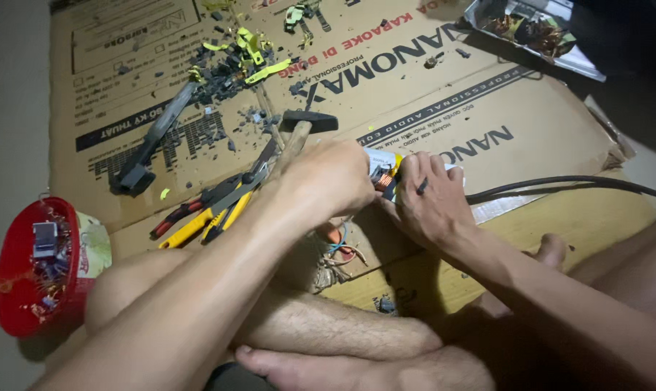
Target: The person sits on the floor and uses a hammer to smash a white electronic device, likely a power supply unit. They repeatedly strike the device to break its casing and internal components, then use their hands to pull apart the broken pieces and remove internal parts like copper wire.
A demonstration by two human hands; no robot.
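Left hand (331, 177) curls knuckles-up, closed around a small copper-wound part (383, 179); right hand (431, 199) pinches its far end, fingers bent.

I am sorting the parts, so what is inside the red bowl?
The red bowl holds a small grey block-shaped part on a heap of tiny mixed components. Whatever lies under the heap is covered.

One head-worn camera looks steeply down, close over the cardboard (487, 108).

A hammer (299, 134), yellow-handled pliers (212, 210) and a red bowl (23, 268) lie on cardboard (487, 94).
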